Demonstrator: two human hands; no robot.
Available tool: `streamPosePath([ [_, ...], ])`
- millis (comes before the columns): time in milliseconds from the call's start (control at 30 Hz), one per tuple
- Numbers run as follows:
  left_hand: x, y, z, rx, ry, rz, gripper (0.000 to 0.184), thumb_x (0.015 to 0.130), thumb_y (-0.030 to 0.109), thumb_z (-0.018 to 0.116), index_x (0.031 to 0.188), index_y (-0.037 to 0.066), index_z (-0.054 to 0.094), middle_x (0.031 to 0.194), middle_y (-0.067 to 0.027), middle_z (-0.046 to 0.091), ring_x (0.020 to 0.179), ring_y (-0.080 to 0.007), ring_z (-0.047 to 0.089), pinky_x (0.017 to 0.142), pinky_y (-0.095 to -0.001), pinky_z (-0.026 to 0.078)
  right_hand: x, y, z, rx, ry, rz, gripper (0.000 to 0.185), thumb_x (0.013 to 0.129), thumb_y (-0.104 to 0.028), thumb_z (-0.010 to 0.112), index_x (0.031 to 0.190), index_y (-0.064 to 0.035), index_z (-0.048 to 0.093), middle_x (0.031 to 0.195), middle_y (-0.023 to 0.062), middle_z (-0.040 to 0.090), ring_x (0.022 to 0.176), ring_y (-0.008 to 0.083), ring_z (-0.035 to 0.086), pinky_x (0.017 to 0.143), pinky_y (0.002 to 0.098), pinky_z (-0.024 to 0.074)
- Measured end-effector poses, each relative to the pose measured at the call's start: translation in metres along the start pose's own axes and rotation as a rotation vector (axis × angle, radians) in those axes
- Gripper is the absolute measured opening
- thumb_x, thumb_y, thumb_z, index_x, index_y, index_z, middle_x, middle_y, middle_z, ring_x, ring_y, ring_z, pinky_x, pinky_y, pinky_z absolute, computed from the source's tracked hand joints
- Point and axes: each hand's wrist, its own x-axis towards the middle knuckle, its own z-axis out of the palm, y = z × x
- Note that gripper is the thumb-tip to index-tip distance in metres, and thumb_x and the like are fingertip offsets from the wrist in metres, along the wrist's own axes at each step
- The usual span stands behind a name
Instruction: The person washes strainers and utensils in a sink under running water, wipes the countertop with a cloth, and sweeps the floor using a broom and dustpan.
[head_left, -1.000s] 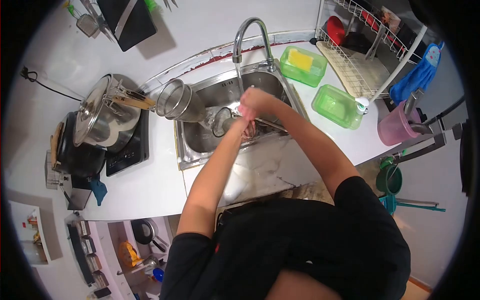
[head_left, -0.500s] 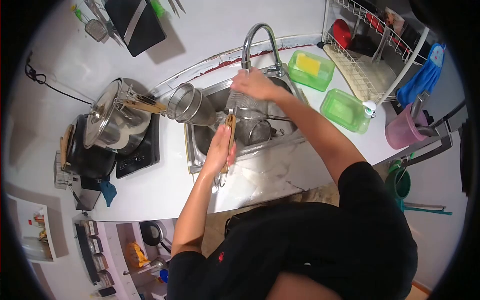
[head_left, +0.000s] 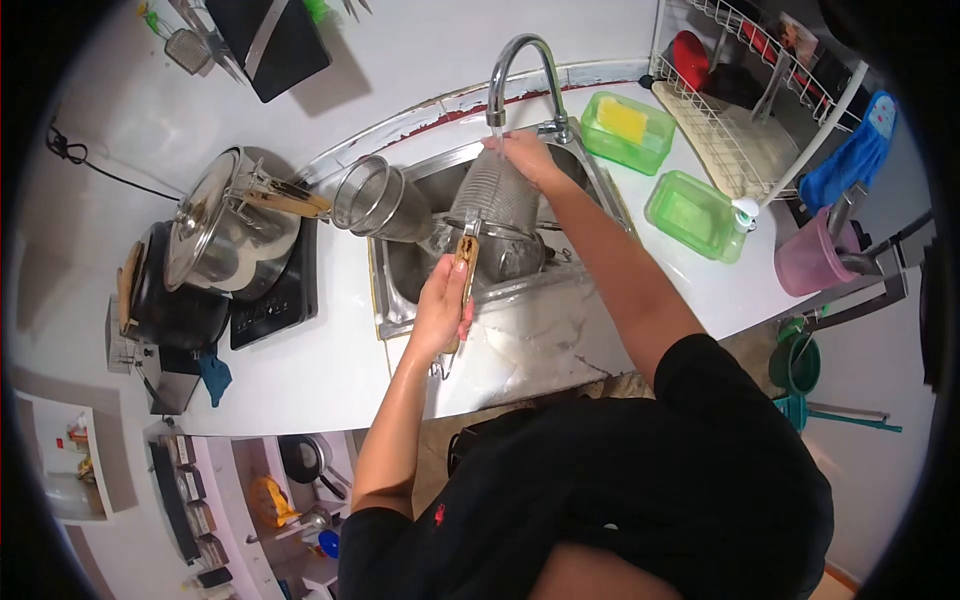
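My left hand (head_left: 441, 302) is wrapped round the wooden handle of a cone-shaped metal strainer (head_left: 496, 198), at the sink's front edge. The strainer is tipped with its narrow end up, beneath the faucet (head_left: 497, 112), and water runs onto it. My right hand (head_left: 527, 158) touches the strainer's narrow end; its fingers are partly hidden there. Two more strainers (head_left: 385, 200) rest together at the left rim of the metal sink (head_left: 408, 322). Other wet items lie in the basin, too covered to make out.
A steel pot (head_left: 235, 240) and a black pot (head_left: 175, 305) stand at the left by a cooktop (head_left: 275, 310). Right of the sink are a green box with a sponge (head_left: 622, 122), a green tray (head_left: 690, 215), a dish rack (head_left: 730, 150) and a pink container (head_left: 812, 255).
The strainer has come up out of the sink, its handle now in my left hand near the front edge. My right hand has moved up to the strainer's narrow end below the faucet.
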Motion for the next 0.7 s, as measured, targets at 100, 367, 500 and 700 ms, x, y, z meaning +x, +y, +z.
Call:
streamPosePath([
  [100, 0.007, -0.006, 0.007, -0.093, 0.070, 0.049, 0.028, 0.093, 0.035, 0.031, 0.089, 0.009, 0.038, 0.047, -0.0013, 0.037, 0.032, -0.0087, 0.033, 0.031, -0.0231, 0.030, -0.006, 0.014, 0.010, 0.492, -0.054, 0.179, 0.056, 0.077, -0.052, 0.051, 0.109, -0.0068, 0.056, 0.102, 0.0078, 0.059, 0.099, 0.0201, 0.053, 0.083, 0.0394, 0.0398],
  [367, 0.040, -0.027, -0.006, -0.406, 0.070, -0.110, 0.035, 0.092, 0.041, 0.031, 0.094, 0.008, 0.039, 0.050, -0.0020, 0.037, 0.033, -0.0080, 0.031, 0.031, -0.0227, 0.029, -0.018, 0.019, 0.036, 0.041, 0.111, 0.124, 0.053, 0.080, -0.044, 0.049, 0.109, 0.0011, 0.052, 0.107, 0.0178, 0.055, 0.100, 0.0311, 0.053, 0.084, 0.0374, 0.0410],
  [500, 0.065, -0.027, -0.002, -0.544, 0.000, -0.217, 0.036, 0.091, 0.041, 0.035, 0.103, 0.008, 0.042, 0.053, -0.0012, 0.039, 0.037, -0.0062, 0.032, 0.034, -0.0205, 0.029, -0.006, -0.018, 0.011, 0.473, -0.171, -0.045, 0.030, 0.078, -0.023, 0.055, 0.087, 0.0055, 0.059, 0.083, 0.0193, 0.060, 0.077, 0.0282, 0.062, 0.062, 0.0316, 0.0504],
  [700, 0.094, -0.046, -0.012, -1.368, -0.267, -0.347, 0.030, 0.089, 0.037, 0.043, 0.091, 0.008, 0.051, 0.057, 0.0012, 0.040, 0.039, -0.0051, 0.034, 0.035, -0.0185, 0.032, -0.012, -0.051, -0.018, 0.518, -0.212, 0.062, 0.022, 0.077, -0.017, 0.056, 0.085, 0.0037, 0.060, 0.076, 0.0118, 0.061, 0.065, 0.0194, 0.062, 0.059, 0.0262, 0.0507],
])
